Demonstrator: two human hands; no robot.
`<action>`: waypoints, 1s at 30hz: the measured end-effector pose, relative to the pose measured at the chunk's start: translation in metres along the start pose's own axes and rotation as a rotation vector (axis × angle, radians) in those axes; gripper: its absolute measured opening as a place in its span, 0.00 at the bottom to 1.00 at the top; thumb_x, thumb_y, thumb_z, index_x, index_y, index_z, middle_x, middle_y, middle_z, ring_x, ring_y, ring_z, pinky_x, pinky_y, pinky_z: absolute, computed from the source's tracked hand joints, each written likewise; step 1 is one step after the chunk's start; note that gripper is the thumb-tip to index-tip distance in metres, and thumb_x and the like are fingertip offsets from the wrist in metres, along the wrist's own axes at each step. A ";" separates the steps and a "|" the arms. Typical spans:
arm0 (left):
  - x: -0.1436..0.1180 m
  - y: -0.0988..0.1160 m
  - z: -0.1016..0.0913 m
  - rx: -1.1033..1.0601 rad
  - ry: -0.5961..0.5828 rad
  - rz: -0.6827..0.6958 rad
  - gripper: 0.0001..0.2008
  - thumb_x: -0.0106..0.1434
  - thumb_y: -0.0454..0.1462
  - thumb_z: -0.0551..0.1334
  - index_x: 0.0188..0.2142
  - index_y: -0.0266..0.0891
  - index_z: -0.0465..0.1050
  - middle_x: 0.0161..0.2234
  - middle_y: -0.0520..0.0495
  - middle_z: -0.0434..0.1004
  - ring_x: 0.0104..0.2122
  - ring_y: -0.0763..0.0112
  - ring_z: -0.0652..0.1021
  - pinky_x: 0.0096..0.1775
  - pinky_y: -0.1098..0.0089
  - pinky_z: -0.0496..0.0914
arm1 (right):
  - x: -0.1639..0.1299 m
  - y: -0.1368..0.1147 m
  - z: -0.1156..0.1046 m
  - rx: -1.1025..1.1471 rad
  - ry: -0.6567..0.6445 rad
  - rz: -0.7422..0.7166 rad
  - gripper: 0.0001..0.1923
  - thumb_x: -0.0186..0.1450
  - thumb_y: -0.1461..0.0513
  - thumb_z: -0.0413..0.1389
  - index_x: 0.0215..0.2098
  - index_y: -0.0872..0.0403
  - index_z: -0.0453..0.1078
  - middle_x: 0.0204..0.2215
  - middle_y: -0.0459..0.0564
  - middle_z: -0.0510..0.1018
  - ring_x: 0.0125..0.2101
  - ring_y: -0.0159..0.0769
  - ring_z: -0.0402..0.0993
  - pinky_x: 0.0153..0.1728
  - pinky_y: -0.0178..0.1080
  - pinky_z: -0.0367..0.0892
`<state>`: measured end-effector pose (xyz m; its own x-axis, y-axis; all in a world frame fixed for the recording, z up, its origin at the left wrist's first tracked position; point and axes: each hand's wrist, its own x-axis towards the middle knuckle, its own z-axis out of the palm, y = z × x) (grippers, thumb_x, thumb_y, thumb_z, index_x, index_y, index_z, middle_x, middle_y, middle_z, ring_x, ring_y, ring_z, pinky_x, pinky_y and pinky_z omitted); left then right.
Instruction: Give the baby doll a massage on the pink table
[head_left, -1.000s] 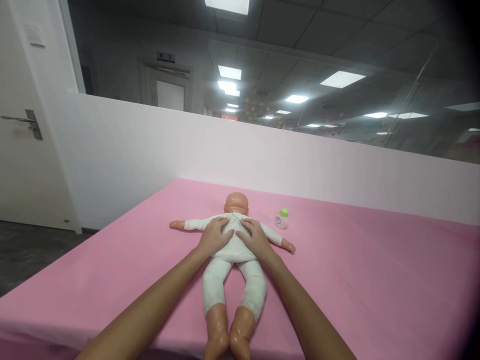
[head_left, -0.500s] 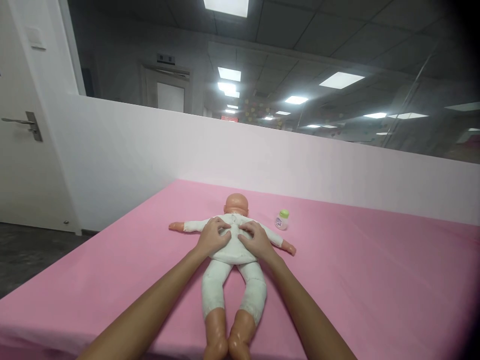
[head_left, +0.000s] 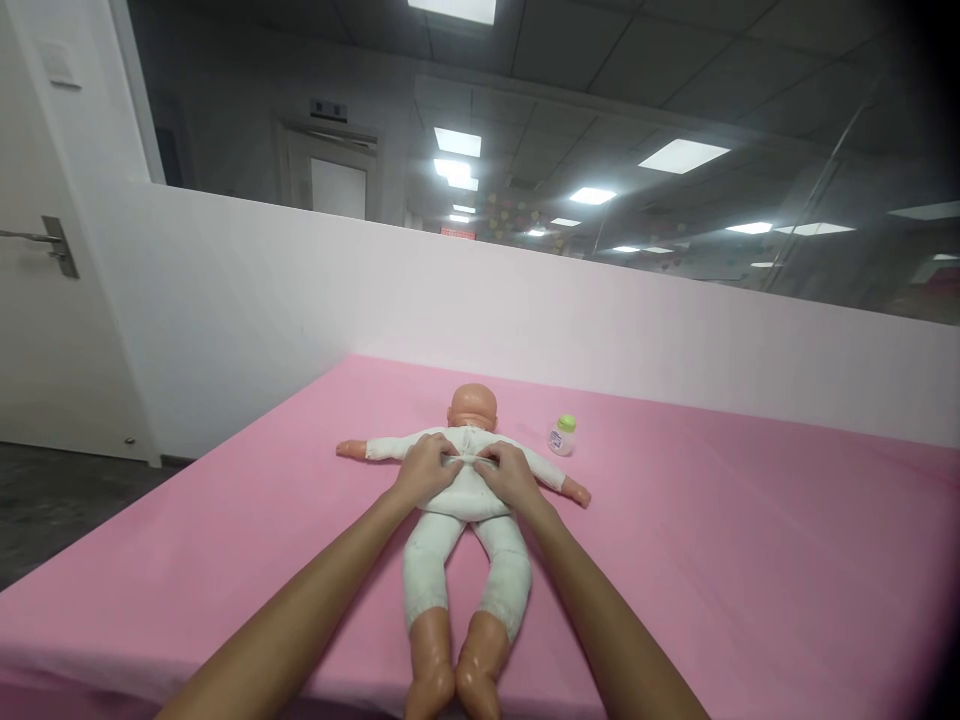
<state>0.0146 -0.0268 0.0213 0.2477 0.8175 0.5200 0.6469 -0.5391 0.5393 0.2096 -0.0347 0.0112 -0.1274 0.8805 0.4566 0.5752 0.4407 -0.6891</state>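
A baby doll with a white cloth body and bare plastic head, hands and feet lies on the pink-covered table, arms spread. No face shows, so it appears to be face down. On the left of its upper back, my left hand is closed, pinching the white cloth between thumb and fingers. My right hand pinches the cloth the same way on the right side. Between the two hands a raised crosswise fold runs over the back. The fingertips are partly hidden in the cloth.
A small clear bottle with a green cap stands right of the doll's head. The pink tablecloth covers the table up to a low white wall with glass above. At the far left is a door with a metal handle.
Thumbs and fingers have drawn together on the doll's back, and the cloth between my hands has bunched into a raised fold. The camera view has shifted slightly.
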 end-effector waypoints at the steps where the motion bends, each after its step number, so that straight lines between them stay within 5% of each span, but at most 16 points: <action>1: 0.000 0.000 0.000 0.005 0.005 0.009 0.03 0.58 0.36 0.64 0.29 0.42 0.77 0.34 0.46 0.80 0.38 0.58 0.78 0.41 0.60 0.71 | 0.000 0.000 0.000 -0.005 0.003 -0.008 0.06 0.60 0.61 0.57 0.32 0.52 0.76 0.32 0.49 0.82 0.35 0.43 0.78 0.41 0.45 0.70; 30: -0.007 0.003 -0.001 -0.165 0.115 0.068 0.04 0.59 0.36 0.64 0.36 0.43 0.72 0.36 0.49 0.78 0.38 0.60 0.77 0.43 0.60 0.71 | -0.015 -0.012 -0.008 0.097 0.041 -0.039 0.05 0.65 0.57 0.54 0.34 0.50 0.68 0.33 0.47 0.77 0.35 0.41 0.73 0.40 0.44 0.69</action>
<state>0.0142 -0.0340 0.0202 0.1968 0.7550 0.6255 0.5023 -0.6255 0.5970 0.2107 -0.0549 0.0167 -0.1141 0.8554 0.5053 0.4897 0.4909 -0.7205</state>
